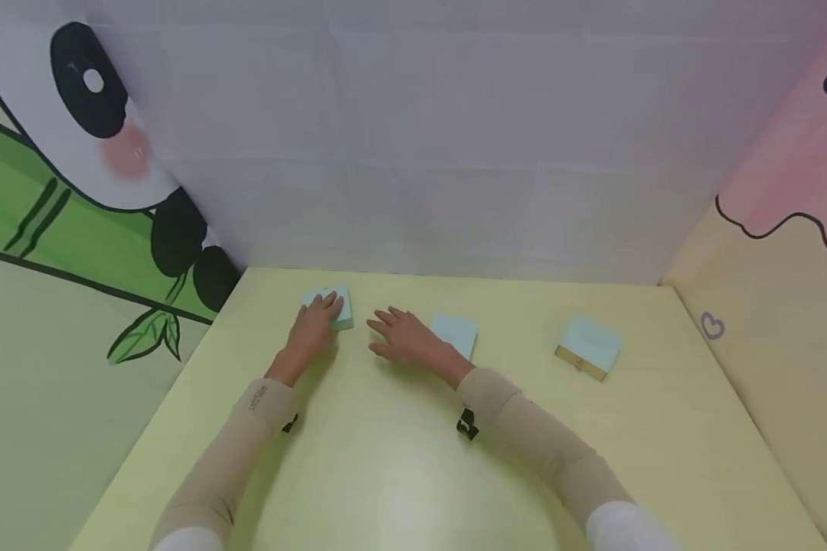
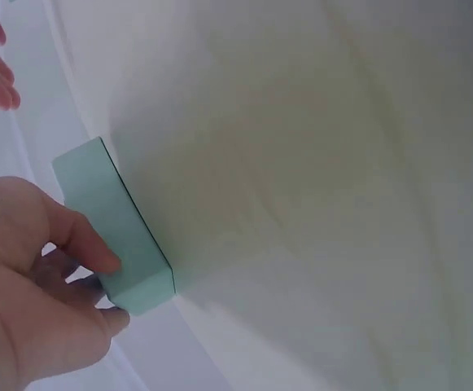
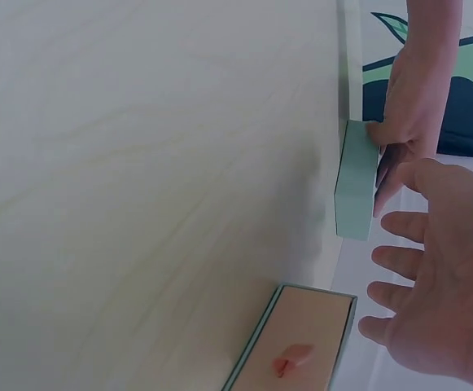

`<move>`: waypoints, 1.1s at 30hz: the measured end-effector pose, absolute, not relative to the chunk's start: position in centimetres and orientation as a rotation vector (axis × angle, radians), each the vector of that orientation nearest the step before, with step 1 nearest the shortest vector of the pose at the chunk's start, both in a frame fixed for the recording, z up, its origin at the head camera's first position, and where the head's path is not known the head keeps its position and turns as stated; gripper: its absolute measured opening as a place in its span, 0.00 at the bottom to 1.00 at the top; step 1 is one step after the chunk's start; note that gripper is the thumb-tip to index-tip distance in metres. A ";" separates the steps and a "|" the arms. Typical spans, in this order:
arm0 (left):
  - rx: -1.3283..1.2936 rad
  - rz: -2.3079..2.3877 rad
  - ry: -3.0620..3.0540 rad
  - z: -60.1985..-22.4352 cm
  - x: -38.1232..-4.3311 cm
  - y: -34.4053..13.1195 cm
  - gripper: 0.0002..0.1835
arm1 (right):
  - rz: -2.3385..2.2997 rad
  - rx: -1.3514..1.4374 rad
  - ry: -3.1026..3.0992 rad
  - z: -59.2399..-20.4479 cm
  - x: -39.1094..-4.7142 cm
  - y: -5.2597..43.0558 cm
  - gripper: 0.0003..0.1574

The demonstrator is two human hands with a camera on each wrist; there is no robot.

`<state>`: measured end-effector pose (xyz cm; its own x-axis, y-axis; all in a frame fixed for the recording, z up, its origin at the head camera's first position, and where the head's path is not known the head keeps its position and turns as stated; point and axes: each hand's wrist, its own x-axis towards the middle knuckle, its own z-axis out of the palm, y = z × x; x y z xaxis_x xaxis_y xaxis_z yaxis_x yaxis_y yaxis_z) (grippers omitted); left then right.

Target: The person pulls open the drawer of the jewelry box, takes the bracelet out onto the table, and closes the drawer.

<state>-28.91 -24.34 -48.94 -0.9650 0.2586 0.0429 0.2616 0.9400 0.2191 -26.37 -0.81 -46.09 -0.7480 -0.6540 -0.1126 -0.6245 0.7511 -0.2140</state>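
Note:
A light blue-green box (image 1: 346, 312) lies flat at the table's far left. My left hand (image 1: 315, 325) holds it, fingers over its top; in the left wrist view, a digit presses the plain side of the box (image 2: 114, 216). My right hand (image 1: 406, 339) hovers to the right of that box, fingers spread, holding nothing. Just beyond the right wrist lies a second light-blue box (image 1: 456, 334), partly hidden by the forearm. Its tan drawer front with a small pink ribbon tab (image 3: 293, 358) shows in the right wrist view.
A third light-blue box (image 1: 593, 344) with a tan front sits farther right on the pale yellow table (image 1: 400, 474). A grey-white wall (image 1: 441, 153) rises behind the far edge; decorated panels flank both sides.

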 end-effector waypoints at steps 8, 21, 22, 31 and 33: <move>-0.371 -0.533 -3.063 -48.3 -28.8 -24.3 0.34 | -0.300 -1.027 2.785 -46.7 -26.2 -0.1 0.37; 0.110 -0.416 -3.128 -47.9 -29.2 -21.3 0.54 | -0.257 -1.020 2.808 -46.7 -26.3 -0.1 0.36; 0.128 -0.402 -3.134 -48.0 -29.3 -21.1 0.55 | -0.254 -1.024 2.811 -46.7 -26.3 -0.2 0.35; 0.014 -0.352 -3.176 -48.7 -29.1 -21.1 0.41 | -0.318 -1.039 2.786 -46.7 -25.6 -0.8 0.36; -0.091 -0.391 -3.152 -48.5 -29.0 -21.5 0.36 | -0.323 -1.023 2.788 -46.5 -25.7 -0.8 0.36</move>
<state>-29.01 -21.50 -48.46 -0.9977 0.0610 -0.0285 0.0522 0.9681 0.2450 -25.72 -0.77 -46.55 -0.7549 -0.6521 -0.0700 -0.6188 0.7436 -0.2533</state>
